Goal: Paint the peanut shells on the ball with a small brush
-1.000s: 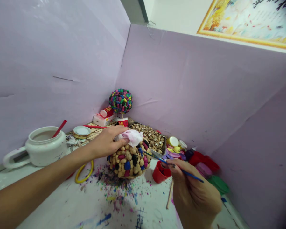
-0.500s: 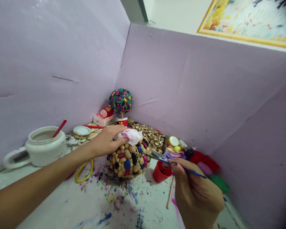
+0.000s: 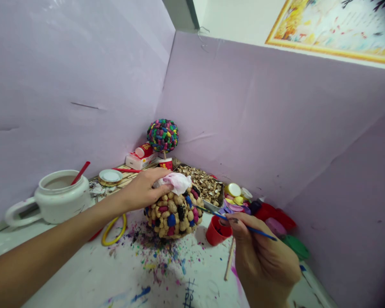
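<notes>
A ball covered in peanut shells (image 3: 172,214) sits on the table, some shells painted blue, black and magenta, the others bare tan. My left hand (image 3: 147,186) rests on its top, fingers closed over a crumpled white tissue (image 3: 178,183) with pinkish stains. In my right hand (image 3: 263,248) is a thin blue paintbrush (image 3: 224,217), pinched between thumb and fingers. The brush tip is at the ball's right side, by a magenta shell. Just below the brush stands a red cup (image 3: 218,233) with something dark inside.
A white mug (image 3: 62,201) with a red stick stands left, near a yellow ring (image 3: 114,231). Behind are a multicoloured shell ball (image 3: 162,136) on a stick and a tray of shells (image 3: 208,188). Paint pots (image 3: 233,190) and a wooden stick (image 3: 229,261) lie right.
Almost nothing differs. The brush and my right hand have shifted very slightly; my left hand keeps its place on the ball.
</notes>
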`<state>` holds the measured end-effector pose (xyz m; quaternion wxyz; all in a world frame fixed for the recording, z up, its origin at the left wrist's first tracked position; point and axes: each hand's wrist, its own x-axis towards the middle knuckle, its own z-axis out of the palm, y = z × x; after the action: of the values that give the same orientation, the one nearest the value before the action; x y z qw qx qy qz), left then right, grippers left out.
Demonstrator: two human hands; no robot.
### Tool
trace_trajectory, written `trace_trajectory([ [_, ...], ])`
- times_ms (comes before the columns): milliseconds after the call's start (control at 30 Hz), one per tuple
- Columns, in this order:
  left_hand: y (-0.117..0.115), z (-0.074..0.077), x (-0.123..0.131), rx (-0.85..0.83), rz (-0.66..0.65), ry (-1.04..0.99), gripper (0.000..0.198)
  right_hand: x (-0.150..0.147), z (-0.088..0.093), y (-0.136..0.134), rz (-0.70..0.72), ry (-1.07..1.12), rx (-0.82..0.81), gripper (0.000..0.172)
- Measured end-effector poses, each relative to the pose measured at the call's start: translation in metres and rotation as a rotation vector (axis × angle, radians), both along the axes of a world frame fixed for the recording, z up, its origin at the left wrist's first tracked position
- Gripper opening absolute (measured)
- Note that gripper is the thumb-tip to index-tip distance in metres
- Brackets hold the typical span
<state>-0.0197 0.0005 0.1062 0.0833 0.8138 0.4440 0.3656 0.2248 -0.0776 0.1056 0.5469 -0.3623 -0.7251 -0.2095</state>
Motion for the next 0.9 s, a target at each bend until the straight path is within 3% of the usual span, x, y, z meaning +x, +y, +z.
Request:
trace_trajectory([
  [900, 0.0033, -0.0021, -0.0026, -0.016, 0.004, -0.002, 0.036, -0.0026, 0.0050, -0.0019, 0.005, -0.100, 0.005, 0.011],
])
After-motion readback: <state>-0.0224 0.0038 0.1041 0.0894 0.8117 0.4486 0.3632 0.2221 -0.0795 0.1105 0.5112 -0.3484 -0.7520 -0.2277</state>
